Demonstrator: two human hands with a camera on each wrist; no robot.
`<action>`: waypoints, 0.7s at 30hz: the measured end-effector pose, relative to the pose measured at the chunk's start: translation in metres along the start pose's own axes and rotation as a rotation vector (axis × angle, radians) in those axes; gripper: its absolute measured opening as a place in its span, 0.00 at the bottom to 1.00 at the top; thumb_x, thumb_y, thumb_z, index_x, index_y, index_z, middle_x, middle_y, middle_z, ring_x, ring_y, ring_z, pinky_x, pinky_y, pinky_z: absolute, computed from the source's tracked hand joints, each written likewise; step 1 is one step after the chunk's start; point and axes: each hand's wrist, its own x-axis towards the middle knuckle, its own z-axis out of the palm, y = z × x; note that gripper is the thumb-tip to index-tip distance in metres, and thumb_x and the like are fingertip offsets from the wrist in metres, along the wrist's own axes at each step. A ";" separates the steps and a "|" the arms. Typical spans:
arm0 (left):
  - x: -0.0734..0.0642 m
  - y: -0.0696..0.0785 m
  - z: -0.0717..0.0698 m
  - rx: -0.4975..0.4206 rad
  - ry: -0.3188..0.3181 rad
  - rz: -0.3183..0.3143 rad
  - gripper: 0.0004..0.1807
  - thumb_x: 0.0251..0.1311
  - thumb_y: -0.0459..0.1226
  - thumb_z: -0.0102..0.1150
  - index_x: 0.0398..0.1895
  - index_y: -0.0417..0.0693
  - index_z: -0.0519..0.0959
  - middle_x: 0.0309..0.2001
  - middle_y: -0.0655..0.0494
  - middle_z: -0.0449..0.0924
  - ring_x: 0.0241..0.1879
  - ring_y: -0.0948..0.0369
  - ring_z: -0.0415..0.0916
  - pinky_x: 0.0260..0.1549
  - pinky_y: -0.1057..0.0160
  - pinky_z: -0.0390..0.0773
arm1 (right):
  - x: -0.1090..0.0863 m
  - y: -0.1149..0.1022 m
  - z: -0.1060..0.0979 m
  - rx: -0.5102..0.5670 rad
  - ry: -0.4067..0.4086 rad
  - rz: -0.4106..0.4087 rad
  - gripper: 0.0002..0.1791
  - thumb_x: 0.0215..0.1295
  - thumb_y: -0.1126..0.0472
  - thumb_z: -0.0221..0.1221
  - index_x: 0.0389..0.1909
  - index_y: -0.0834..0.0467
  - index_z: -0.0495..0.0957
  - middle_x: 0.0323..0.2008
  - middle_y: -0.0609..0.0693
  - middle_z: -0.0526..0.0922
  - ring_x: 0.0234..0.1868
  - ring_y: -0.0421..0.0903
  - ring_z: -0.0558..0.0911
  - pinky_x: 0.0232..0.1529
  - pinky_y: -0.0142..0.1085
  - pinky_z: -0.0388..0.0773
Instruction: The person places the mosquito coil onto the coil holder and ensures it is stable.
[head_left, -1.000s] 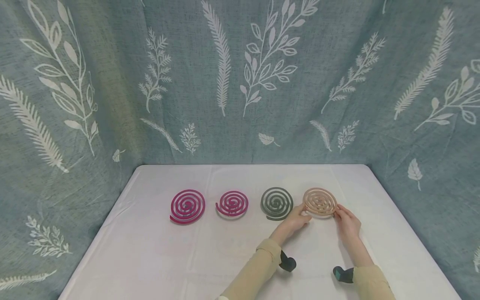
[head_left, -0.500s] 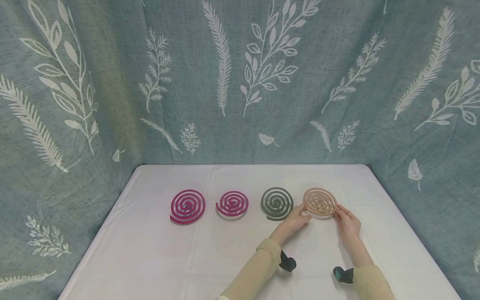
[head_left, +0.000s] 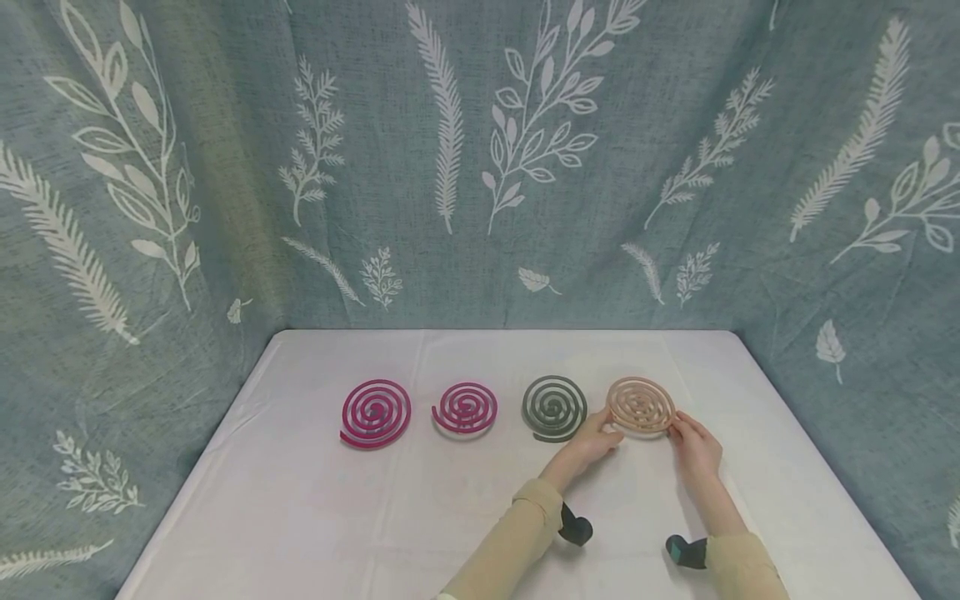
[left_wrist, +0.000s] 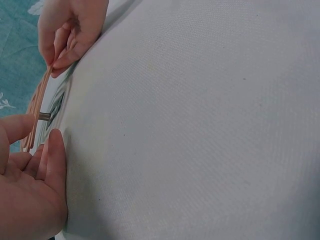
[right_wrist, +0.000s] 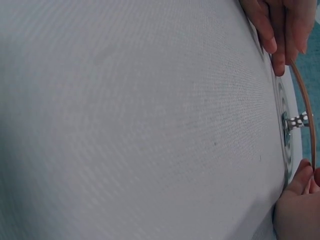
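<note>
A tan mosquito coil point(head_left: 639, 403) sits level above the table at the right end of a row of coils. My left hand point(head_left: 591, 442) holds its left edge, and my right hand point(head_left: 697, 446) pinches the right edge between thumb and fingers. Seen edge-on in the left wrist view, the coil point(left_wrist: 36, 112) has a short metal stand point(left_wrist: 44, 116) beneath it. The right wrist view shows this stand point(right_wrist: 298, 121) meeting the coil's underside. Left of my hands lies a dark green mosquito coil point(head_left: 554, 407), close to the left hand's fingers.
Two magenta mosquito coils, a larger one point(head_left: 376, 414) and a smaller one point(head_left: 464, 408), continue the row to the left. A white cloth covers the table point(head_left: 300, 517). Behind and beside it hangs a teal curtain point(head_left: 465, 275) with white leaf prints.
</note>
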 end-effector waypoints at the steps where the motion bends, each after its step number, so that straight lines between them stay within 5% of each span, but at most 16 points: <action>1: 0.000 0.000 0.000 -0.001 0.000 -0.001 0.32 0.64 0.37 0.52 0.72 0.48 0.58 0.62 0.50 0.68 0.36 0.62 0.74 0.49 0.58 0.76 | 0.000 0.000 0.000 0.003 0.001 -0.004 0.26 0.71 0.63 0.45 0.68 0.65 0.58 0.69 0.61 0.61 0.42 0.26 0.74 0.55 0.17 0.69; 4: -0.001 0.000 -0.001 0.001 -0.001 0.000 0.32 0.64 0.37 0.52 0.72 0.48 0.58 0.62 0.50 0.68 0.36 0.62 0.74 0.49 0.58 0.76 | 0.000 0.001 0.001 0.005 0.012 -0.016 0.26 0.71 0.63 0.45 0.67 0.66 0.59 0.68 0.62 0.62 0.34 0.22 0.72 0.52 0.16 0.70; 14: -0.001 0.000 0.000 -0.006 -0.004 -0.002 0.32 0.64 0.39 0.51 0.72 0.49 0.58 0.64 0.50 0.67 0.37 0.62 0.74 0.55 0.54 0.73 | -0.001 0.000 0.001 0.020 0.028 -0.015 0.25 0.71 0.63 0.45 0.67 0.66 0.59 0.67 0.62 0.62 0.34 0.21 0.72 0.53 0.16 0.70; 21: 0.000 -0.001 0.000 -0.006 0.003 0.005 0.32 0.64 0.38 0.52 0.72 0.50 0.58 0.62 0.51 0.69 0.33 0.63 0.73 0.48 0.58 0.76 | -0.001 0.000 0.001 -0.010 0.026 0.008 0.26 0.71 0.63 0.45 0.68 0.63 0.58 0.69 0.60 0.61 0.47 0.30 0.73 0.54 0.17 0.69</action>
